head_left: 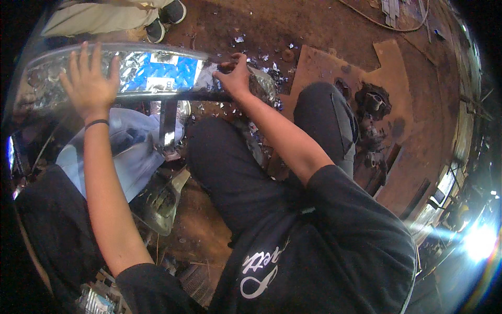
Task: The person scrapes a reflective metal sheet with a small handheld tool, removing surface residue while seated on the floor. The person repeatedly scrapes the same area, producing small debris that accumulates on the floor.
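A long, shiny, curved metal panel [130, 78] lies across the far left, above a dark frame. My left hand [94, 86] rests flat on it, fingers spread. A blue and white patterned sticker [185, 70] covers the panel's middle, to the right of that hand. At the sticker's right edge, over a dull greyish patch of the panel, is my right hand [238, 78]. Its fingers are bent in a pinch with the thumb toward the sticker; something small and dark shows at the fingertips, too unclear to name.
Torn light scraps [272, 73] litter the brown floor by the panel's right end. A flat brown sheet [314, 68] lies right, with dark blackened parts [374, 99] on it. A person's shoes [172, 13] stand beyond the panel. A bright light [480, 242] glares at lower right.
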{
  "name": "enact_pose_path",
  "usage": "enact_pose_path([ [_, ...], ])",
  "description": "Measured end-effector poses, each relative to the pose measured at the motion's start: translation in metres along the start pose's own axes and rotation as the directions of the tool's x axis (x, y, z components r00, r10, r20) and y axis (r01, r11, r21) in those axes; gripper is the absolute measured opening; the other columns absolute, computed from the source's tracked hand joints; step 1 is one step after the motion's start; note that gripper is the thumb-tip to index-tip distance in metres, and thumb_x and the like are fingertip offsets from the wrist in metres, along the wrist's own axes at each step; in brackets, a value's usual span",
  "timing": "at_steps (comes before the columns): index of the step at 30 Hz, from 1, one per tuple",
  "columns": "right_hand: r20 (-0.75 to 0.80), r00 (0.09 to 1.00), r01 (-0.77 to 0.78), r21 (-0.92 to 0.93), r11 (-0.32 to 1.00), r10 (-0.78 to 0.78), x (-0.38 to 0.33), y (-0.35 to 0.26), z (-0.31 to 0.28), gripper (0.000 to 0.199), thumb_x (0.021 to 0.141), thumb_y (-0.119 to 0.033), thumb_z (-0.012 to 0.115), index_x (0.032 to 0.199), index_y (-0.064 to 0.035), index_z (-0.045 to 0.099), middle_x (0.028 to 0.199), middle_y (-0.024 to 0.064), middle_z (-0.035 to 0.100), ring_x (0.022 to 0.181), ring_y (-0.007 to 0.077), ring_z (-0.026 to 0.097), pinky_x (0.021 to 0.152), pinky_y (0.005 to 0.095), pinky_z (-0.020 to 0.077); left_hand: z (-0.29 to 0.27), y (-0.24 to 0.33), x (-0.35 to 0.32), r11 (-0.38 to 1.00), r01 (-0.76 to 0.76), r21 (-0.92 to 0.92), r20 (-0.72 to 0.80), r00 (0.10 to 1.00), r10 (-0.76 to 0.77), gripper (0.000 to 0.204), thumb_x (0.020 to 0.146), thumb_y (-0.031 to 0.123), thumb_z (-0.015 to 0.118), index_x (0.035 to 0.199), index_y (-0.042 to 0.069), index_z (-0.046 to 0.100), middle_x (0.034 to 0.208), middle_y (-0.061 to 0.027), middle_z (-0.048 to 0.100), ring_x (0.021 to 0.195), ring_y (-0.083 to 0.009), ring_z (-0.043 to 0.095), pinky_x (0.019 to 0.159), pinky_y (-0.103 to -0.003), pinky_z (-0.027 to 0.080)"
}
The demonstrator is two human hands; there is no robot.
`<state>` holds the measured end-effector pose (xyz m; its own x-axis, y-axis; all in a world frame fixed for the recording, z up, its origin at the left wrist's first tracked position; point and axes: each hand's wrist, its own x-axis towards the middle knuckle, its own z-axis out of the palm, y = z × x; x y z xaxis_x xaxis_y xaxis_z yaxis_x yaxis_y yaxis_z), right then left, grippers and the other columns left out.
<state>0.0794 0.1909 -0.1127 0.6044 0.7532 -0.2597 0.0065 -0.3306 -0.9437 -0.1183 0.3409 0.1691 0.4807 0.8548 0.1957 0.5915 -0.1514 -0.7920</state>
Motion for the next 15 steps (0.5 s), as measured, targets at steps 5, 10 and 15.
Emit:
enact_pose_path([
  [5,-0.026,0.999,0.045,0.022,0.999,-0.045,-0.001,-0.007,0.004,0.067,0.074,-0.009,0.085,0.125,-0.0078,0.042,0.093,0.014,0.076,0.091,0.0383,0.073,0.086,0.0482,0.0535,0.009,-0.007,-0.003,1.0,-0.008,-0.015,-0.059,0.998,0.007,0.057,0.097,0.059,0.053,0.147,0.031,0.056,0.159,0.0018,0.046,0.15,-0.0256,0.037,0.121,-0.061,0.022],
  [10,-0.034,0.999,0.032,-0.092,0.995,-0.035,0.003,-0.025,-0.002,0.061,0.077,-0.008,0.081,0.125,-0.0074,0.043,0.089,0.015,0.077,0.091,0.0392,0.073,0.083,0.0484,0.054,0.006,-0.004,-0.004,0.999,0.002,-0.042,-0.036,0.999,-0.004,0.057,0.098,0.059,0.053,0.148,0.031,0.055,0.161,0.0025,0.044,0.15,-0.0256,0.036,0.122,-0.06,0.021],
  [15,0.004,1.0,-0.023,-0.238,0.971,0.025,0.01,-0.035,-0.001,0.053,0.08,-0.009,0.075,0.123,-0.0066,0.044,0.093,0.021,0.075,0.092,0.0439,0.071,0.083,0.0513,0.0539,0.005,-0.006,-0.005,0.998,0.005,-0.064,-0.055,0.998,-0.008,0.057,0.097,0.058,0.055,0.147,0.03,0.056,0.161,0.0034,0.044,0.15,-0.0246,0.037,0.121,-0.059,0.022],
])
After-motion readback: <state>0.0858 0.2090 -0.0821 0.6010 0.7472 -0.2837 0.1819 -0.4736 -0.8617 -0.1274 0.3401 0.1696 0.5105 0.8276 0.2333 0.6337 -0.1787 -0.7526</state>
